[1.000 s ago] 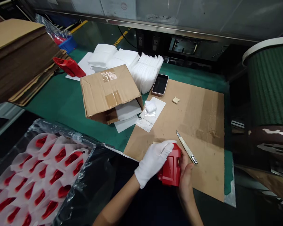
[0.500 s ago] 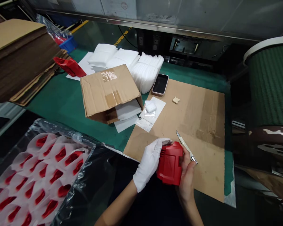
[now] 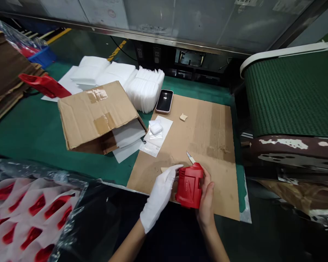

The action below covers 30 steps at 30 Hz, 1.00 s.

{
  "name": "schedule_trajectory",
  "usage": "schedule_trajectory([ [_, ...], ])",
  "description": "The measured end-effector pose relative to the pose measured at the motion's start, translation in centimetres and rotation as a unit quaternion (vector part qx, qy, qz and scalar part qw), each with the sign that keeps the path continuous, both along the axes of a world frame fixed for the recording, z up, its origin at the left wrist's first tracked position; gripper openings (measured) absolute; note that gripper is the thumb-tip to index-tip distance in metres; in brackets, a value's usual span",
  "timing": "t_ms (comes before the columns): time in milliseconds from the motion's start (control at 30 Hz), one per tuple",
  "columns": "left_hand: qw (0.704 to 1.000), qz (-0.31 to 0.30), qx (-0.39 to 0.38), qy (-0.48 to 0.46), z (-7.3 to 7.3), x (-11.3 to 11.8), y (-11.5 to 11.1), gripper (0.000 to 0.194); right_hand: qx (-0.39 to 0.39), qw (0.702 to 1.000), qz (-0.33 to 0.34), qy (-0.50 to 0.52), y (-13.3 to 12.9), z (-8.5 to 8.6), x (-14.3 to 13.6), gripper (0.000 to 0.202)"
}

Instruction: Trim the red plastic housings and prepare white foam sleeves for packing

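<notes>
A red plastic part (image 3: pixel 189 186) is held upright over the front edge of the brown cardboard sheet (image 3: pixel 207 138). My bare right hand (image 3: pixel 207 196) grips its right side. My left hand (image 3: pixel 162 191), in a white glove, rests against the part's left side with its fingers stretched out. Just behind the part lies a craft knife (image 3: pixel 190 157), its handle mostly hidden by the part. A small beige piece (image 3: pixel 183 117) lies farther back on the sheet. Beside it to the left, a small clear bag with a white item (image 3: pixel 156 128) sits on a white paper (image 3: pixel 164 127).
An open cardboard box (image 3: pixel 98 112) lies tilted on the green table, with white sheet stacks (image 3: pixel 144 87) behind. There is a phone (image 3: pixel 164 101), another red part (image 3: pixel 44 85), a crate of wrapped red parts (image 3: pixel 33 218) at lower left, and a green conveyor (image 3: pixel 292 91) at right.
The view has shifted right, so table items appear farther left. The red part has turned slightly and now covers most of the knife. My left fingers have straightened along its side.
</notes>
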<state>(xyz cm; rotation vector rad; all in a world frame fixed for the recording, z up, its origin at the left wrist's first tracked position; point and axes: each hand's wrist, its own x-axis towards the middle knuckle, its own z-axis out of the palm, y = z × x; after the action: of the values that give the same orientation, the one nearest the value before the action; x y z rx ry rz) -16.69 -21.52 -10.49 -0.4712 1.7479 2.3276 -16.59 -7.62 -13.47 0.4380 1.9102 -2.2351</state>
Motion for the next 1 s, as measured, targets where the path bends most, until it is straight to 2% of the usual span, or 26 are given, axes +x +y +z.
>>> schedule_trajectory([
  [100,0.999,0.001,0.035,0.013,-0.4,0.1,0.3,0.044,0.048,0.998,0.002,0.051,0.6,-0.3,-0.6,0.068],
  [267,1.0,-0.012,0.023,0.002,-0.4,0.1,0.6,0.046,0.08,0.991,0.0,0.109,1.2,-0.4,-0.7,0.07],
  [467,0.998,-0.043,-0.047,-0.03,-0.4,0.1,1.0,0.046,0.023,0.999,-0.014,0.047,1.2,-0.9,-0.2,0.067],
  [667,0.997,-0.048,-0.054,-0.021,-0.8,0.2,0.9,0.047,0.02,0.999,-0.012,0.04,1.3,-1.5,0.1,0.072],
  [767,0.995,-0.055,-0.082,-0.014,-0.7,0.4,0.6,0.048,0.028,0.999,-0.014,0.02,1.6,-2.2,0.3,0.076],
  [900,0.993,-0.047,-0.111,-0.009,-0.1,0.5,-0.2,0.05,0.023,0.999,0.013,-0.017,2.0,-3.6,-0.4,0.084],
  [1000,0.993,-0.033,-0.115,0.009,-0.4,0.7,-1.3,0.052,-0.012,0.997,0.046,-0.06,1.5,-3.9,-1.5,0.087],
])
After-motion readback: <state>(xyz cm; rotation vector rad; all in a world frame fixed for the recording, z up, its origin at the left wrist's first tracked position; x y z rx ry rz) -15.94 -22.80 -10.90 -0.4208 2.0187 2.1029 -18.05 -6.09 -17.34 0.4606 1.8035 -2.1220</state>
